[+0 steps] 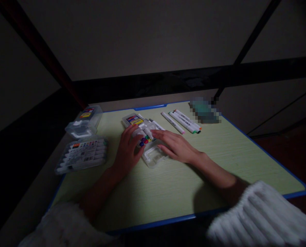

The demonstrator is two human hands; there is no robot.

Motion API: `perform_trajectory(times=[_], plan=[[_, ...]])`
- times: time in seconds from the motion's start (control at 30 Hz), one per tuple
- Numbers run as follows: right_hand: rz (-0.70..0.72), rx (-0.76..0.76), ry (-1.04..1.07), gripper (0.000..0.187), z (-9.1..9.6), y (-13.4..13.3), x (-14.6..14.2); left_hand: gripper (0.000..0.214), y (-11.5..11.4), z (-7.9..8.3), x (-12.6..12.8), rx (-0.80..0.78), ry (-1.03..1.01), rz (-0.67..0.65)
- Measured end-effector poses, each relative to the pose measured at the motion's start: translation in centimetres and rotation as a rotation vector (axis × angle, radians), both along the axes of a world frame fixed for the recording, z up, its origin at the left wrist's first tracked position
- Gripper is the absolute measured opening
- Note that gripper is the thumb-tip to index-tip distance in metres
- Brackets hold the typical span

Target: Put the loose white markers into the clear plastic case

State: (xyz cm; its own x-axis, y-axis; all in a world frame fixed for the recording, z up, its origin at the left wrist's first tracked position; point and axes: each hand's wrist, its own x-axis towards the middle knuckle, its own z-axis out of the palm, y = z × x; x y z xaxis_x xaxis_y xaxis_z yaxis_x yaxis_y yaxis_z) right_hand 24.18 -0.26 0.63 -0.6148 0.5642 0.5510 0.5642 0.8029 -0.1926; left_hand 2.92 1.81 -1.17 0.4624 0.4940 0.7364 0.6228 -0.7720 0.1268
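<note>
The case (154, 156) lies near the middle of the table (168, 192), a clear plastic one, set slantwise with its labelled end away from me and its handle end toward me. Inside it are white markers (147, 132) lying side by side, and I can see a cluster of coloured caps (144, 140), blue, red, green and yellow, between my two hands.

To my left stand two more containers. The far one is a clear box (84, 123) with a white handle and a bright label on its lid; what it holds I can't make out. The near one is a flat pack (83, 154) with a row of white markers lying lengthwise under a printed sheet.

Beyond the case, four or so loose markers (183, 121) lie in a slanted row on the bare tabletop, their coloured ends pointing to my right. Just past them is a greenish patch (205, 109) that is pixelated, so I can't say what it is. The room is dim, the labels are unreadable, and my hands cover much of the case's middle.

My left hand (127, 151) rests against the case's left side, fingers together and lightly bent over its edge; whether they grip I can't tell. My right hand (174, 145) lies flat, palm down, across the case's right side, fingers stretched out close together and pointing left. Both forearms are bare, coming out of fuzzy white sleeves (258, 212) at the bottom edge.
</note>
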Motion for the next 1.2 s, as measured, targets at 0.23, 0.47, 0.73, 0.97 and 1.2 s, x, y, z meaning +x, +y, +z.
perform_trajectory(times=[0.23,0.47,0.73,0.97,1.2], plan=[[-0.002,-0.019,-0.018,0.039,-0.1,0.04,-0.01,0.029,0.03,0.0,-0.02,0.012,0.001,-0.006],[-0.005,-0.048,-0.017,0.039,-0.25,0.14,0.0,0.029,0.02,0.04,-0.02,0.013,0.004,-0.011],[0.026,-0.118,0.022,0.042,-0.39,0.15,-0.04,0.029,0.04,-0.01,-0.07,0.018,0.005,-0.004],[0.03,-0.151,0.025,0.046,-0.5,0.25,-0.12,0.029,0.0,0.04,0.01,0.011,0.009,-0.008],[0.023,-0.163,0.023,0.048,-0.59,0.23,-0.1,0.029,-0.07,0.13,-0.01,0.005,0.01,-0.012]])
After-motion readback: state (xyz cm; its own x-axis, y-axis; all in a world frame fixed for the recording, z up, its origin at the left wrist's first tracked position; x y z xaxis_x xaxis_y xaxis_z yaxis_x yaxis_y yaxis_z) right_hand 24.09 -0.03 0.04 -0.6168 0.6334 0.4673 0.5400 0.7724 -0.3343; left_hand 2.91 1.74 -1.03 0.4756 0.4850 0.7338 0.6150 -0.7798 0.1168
